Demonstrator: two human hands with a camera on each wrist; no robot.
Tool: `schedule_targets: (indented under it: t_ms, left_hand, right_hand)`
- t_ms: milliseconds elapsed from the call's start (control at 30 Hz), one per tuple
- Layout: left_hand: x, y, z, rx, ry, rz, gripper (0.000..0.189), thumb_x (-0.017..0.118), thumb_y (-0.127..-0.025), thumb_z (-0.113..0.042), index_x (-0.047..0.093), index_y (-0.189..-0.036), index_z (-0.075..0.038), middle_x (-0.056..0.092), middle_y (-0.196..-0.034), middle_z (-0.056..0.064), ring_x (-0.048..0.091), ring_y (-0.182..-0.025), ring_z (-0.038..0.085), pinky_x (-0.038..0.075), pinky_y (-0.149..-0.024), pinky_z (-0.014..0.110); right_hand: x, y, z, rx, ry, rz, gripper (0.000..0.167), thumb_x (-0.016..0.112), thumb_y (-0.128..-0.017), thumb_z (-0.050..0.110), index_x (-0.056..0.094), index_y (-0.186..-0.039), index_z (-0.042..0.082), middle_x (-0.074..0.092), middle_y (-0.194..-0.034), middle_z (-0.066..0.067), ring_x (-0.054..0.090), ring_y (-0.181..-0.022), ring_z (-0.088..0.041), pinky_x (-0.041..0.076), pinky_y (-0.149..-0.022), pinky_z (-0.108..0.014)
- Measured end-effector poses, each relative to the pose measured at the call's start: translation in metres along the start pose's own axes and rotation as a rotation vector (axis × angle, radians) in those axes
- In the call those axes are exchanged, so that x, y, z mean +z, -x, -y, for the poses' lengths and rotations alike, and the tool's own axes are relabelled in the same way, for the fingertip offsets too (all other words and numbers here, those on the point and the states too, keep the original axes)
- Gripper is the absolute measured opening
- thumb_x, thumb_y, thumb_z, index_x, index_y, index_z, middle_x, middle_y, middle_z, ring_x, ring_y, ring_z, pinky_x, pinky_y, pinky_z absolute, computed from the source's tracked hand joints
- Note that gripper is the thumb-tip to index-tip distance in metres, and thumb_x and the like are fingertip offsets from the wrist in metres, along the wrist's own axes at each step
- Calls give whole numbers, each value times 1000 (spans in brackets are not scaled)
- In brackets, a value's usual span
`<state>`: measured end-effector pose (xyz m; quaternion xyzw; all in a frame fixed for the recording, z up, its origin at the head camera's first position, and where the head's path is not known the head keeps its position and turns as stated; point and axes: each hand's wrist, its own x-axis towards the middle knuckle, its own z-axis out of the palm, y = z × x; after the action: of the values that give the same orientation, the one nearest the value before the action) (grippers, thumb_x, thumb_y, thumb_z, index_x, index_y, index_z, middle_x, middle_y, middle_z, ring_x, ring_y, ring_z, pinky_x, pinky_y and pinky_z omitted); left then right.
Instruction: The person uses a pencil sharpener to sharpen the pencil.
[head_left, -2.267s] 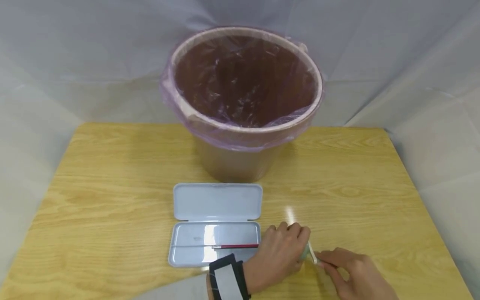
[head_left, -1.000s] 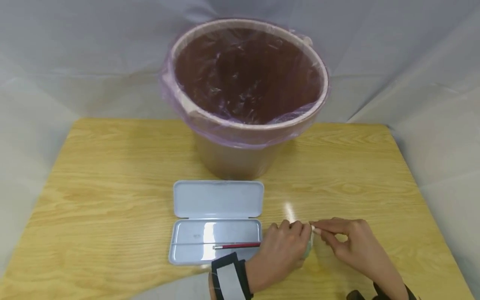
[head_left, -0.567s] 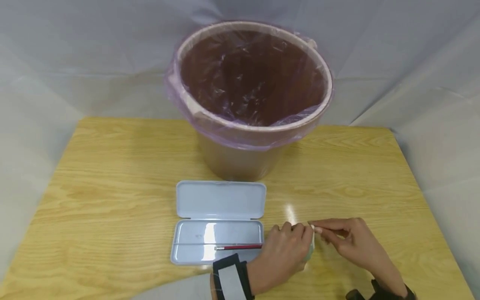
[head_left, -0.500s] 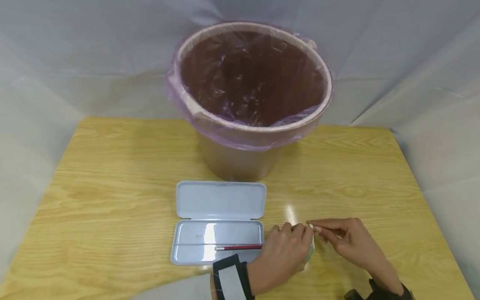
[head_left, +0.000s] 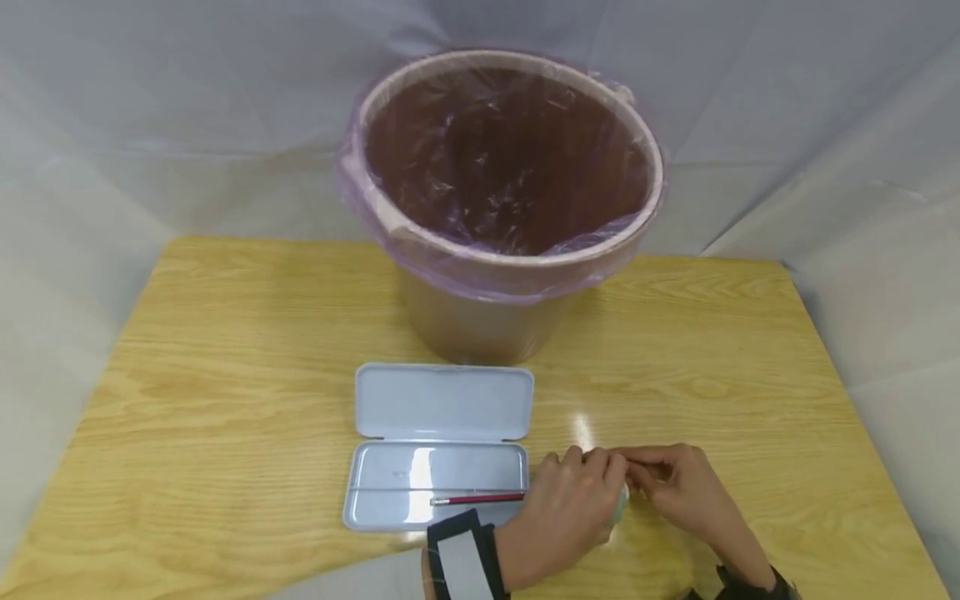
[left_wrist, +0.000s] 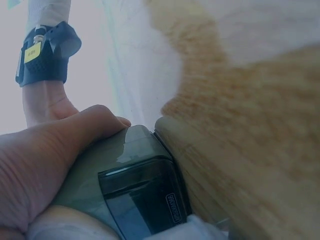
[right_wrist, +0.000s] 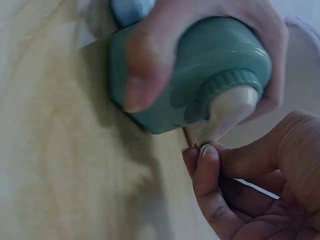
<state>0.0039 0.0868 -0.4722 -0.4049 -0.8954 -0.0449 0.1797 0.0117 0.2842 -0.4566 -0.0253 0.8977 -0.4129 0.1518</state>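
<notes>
Green device [right_wrist: 220,47]: on the near part of the table [head_left: 712,367], right of the pencil case [head_left: 442,400], mostly hidden under a hand in the head view; a dark see-through window [left_wrist: 142,200] shows in one end.
White arm [right_wrist: 227,112]: sticks out of the device's ribbed collar [right_wrist: 232,82].
Left hand [head_left: 566,500]: clamped round the green body, fingers curled over it.
Right hand [head_left: 678,487]: thumb and fingertips pinched on the tip of the white arm, close beside the left.
Pencil case: unfolded, lid to the far side.
Red pencil [head_left: 480,498]: in the near tray, right end hidden.
Bin [head_left: 487,329]: beyond the case, purple liner [head_left: 465,279] over its rim.
Pale sheeting [head_left: 150,100]: behind and at both sides.
</notes>
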Motion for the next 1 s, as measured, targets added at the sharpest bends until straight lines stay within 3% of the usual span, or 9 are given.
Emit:
schedule_targets:
  t_ms: [100, 300, 533, 800, 900, 1000]
  left_hand:
    - [-1, 0, 0, 0, 5, 10, 43, 78, -76, -54, 59, -96, -21, 59, -78, -10, 48, -56, 6, 33, -43, 19]
    - [-1, 0, 0, -3, 7, -3, 40, 78, -76, -50, 59, -93, -20, 59, -76, -10, 47, -56, 6, 32, -43, 19]
    - [-1, 0, -1, -13, 15, -24, 39, 79, -75, -48, 58, -91, -20, 58, -75, -9, 49, -56, 6, 36, -43, 19]
    - [-1, -1, -1, -13, 14, -69, 37, 76, -80, -51, 57, -87, -20, 56, -71, -10, 46, -53, 4, 32, -42, 19]
    - [-3, -1, -1, -6, 18, -44, 40, 77, -79, -53, 57, -88, -20, 56, -72, -10, 48, -55, 5, 32, -42, 19]
    - [-5, -1, 1, 2, 29, 24, 50, 81, -74, -59, 57, -93, -20, 58, -77, -9, 50, -58, 5, 33, -43, 20]
  right_hand:
    - [4, 3, -4, 1, 20, 17, 21, 65, -95, 4, 76, -112, -1, 78, -103, -16, 71, -76, -8, 53, -58, -22]
    - [12, 17, -8, 56, 52, 22, 18, 69, -92, 6, 79, -106, 4, 78, -105, -12, 73, -89, -15, 55, -69, -21]
    - [14, 29, -9, 19, -41, 77, 18, 66, -95, 8, 78, -107, 1, 77, -82, 2, 58, -61, 1, 46, -50, -21]
    - [14, 37, -9, 15, -62, 118, 22, 65, -98, 14, 76, -112, 1, 76, -83, 3, 63, -66, 0, 52, -55, -22]
    - [13, 40, -8, 26, -75, 132, 25, 65, -99, 16, 76, -114, 0, 75, -81, 4, 60, -65, 1, 51, -55, -22]
    - [13, 44, -5, 82, -109, 140, 28, 66, -98, 21, 75, -116, 0, 74, -80, 4, 60, -64, -1, 51, -55, -24]
